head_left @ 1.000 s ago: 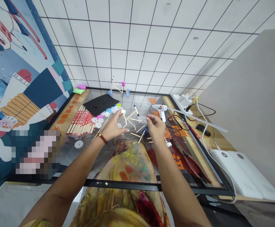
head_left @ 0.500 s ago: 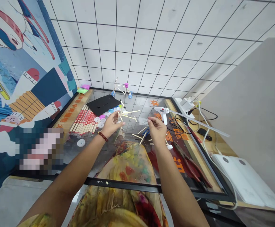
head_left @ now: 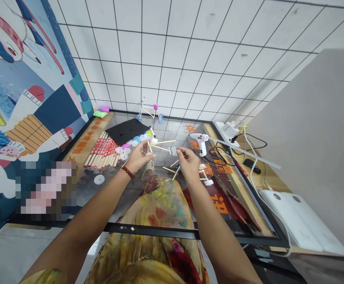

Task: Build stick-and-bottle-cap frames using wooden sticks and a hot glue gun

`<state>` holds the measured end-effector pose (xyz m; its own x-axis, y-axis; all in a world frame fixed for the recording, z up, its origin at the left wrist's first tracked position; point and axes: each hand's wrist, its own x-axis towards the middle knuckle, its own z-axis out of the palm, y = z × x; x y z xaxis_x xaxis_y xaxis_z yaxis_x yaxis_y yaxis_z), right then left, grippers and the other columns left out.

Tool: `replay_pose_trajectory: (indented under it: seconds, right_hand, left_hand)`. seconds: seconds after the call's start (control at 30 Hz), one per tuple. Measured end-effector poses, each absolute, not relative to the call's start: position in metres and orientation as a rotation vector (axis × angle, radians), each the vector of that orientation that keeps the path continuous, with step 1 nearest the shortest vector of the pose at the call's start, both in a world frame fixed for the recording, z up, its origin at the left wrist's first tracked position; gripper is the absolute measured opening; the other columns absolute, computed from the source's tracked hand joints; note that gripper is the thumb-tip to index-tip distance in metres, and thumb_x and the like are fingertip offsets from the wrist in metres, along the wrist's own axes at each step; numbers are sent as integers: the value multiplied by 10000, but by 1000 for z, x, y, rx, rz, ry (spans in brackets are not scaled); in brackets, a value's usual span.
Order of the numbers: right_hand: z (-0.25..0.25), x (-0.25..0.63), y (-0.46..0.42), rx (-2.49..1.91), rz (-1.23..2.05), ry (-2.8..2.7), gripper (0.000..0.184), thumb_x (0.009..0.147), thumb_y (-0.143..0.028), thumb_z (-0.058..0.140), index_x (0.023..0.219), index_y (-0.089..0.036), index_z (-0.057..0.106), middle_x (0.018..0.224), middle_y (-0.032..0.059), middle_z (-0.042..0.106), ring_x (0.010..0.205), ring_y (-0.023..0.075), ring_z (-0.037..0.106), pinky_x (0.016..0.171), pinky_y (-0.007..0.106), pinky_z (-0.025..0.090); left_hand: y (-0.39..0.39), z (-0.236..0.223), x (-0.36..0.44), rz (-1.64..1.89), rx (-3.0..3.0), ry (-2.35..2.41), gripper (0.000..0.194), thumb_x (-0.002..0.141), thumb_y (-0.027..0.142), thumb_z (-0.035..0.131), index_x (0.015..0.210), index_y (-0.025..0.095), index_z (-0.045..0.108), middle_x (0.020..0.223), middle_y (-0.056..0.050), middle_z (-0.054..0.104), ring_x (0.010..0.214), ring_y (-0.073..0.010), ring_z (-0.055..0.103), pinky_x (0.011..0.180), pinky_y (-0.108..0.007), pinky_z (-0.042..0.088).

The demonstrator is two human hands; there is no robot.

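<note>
My left hand (head_left: 139, 157), a beaded bracelet at its wrist, pinches a small frame of thin wooden sticks (head_left: 163, 142) above the glass tabletop. Two of its sticks point right, and one short stick with a black end stands up from it. My right hand (head_left: 187, 163) is closed in a pinch close to the right end of the lower stick; whatever its fingertips hold, if anything, is too small to make out. Below and left of the right hand lie loose sticks (head_left: 175, 173). Partly hidden behind its wrist is a stick piece with white caps (head_left: 208, 182).
A white glue gun (head_left: 200, 142) with a long clear glue stick lies at right, its black cable beside it. Red-handled pliers (head_left: 240, 209) rest nearer. At left are bundled chopsticks (head_left: 103, 152), a black sheet (head_left: 127, 132) and bottle caps. Another stick model (head_left: 148, 112) stands at the back.
My right hand has moved left, closer to the ends of the stick frame. The left hand keeps its hold almost in place. The whole view has shifted slightly.
</note>
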<state>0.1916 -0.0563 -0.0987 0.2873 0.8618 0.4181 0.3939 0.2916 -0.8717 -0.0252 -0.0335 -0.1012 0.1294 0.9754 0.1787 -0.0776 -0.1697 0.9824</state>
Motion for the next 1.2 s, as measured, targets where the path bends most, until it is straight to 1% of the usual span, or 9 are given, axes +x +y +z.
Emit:
replay_pose_trajectory:
  seconds: [0.17,0.27,0.4,0.53,0.77,0.87,0.93,1.07,1.2]
  right_hand:
    - [-93,188,-59,-1287,430,-1418,262,815,-392,637,954,-202,752,882,56,734,778,199,637,820,367,507]
    - [-91,184,-63,-1252,337,-1557,219,843,-358,622,957,-227,754,939,63,732,883,219,648,871,380,492]
    - [-92,178,-67,-1307,172,-1691,206,878,-333,611,1004,-254,755,1037,67,727,1026,248,614,944,412,433]
    - [-95,174,-70,-1358,45,-1754,207,904,-323,617,1057,-266,743,1093,59,722,1071,255,578,927,406,392]
    - [-95,174,-71,-1326,-42,-1782,174,941,-277,586,1001,-271,749,1060,39,738,1033,242,597,872,389,375]
    - [-93,173,-71,-1337,8,-1740,184,934,-319,591,1007,-256,747,1058,54,741,1044,253,607,884,398,386]
    - [-92,173,-70,-1326,100,-1680,215,925,-374,593,995,-240,746,1031,65,747,1027,256,621,891,401,405]
    - [-88,173,-68,-1265,357,-1514,288,907,-462,578,888,-228,746,925,56,753,929,239,650,875,383,451]
    - [-88,173,-66,-1252,506,-1374,314,863,-491,608,807,-213,743,845,47,740,874,236,650,860,375,461]
  left_hand:
    - [-37,-100,-24,1229,1335,971,802,598,312,837,1329,198,528,1329,-143,615,1257,-285,577,1111,-500,425]
    - [-38,-98,-23,1224,1318,952,805,594,299,843,1329,182,537,1330,-153,611,1267,-292,569,1113,-496,424]
    - [-40,-96,-22,1208,1300,928,823,580,292,868,1329,189,543,1352,-150,600,1264,-297,567,1114,-494,420]
    - [-42,-97,-20,1178,1305,869,841,608,302,877,1365,203,524,1351,-138,595,1238,-279,584,1091,-459,445]
    - [-43,-98,-20,1143,1306,826,856,607,296,885,1379,215,524,1365,-131,583,1209,-277,607,1056,-446,484]
    - [-44,-97,-20,1144,1311,834,840,619,284,875,1380,216,527,1354,-127,592,1210,-276,608,1066,-456,476]
    - [-44,-97,-19,1145,1312,840,836,621,271,868,1382,209,527,1369,-131,583,1221,-280,602,1080,-464,464]
    - [-44,-99,-19,1136,1323,837,838,615,251,859,1382,184,527,1405,-143,558,1233,-285,595,1100,-462,445]
    - [-43,-100,-18,1134,1351,825,810,632,248,844,1380,196,536,1365,-125,596,1216,-276,607,1090,-455,454]
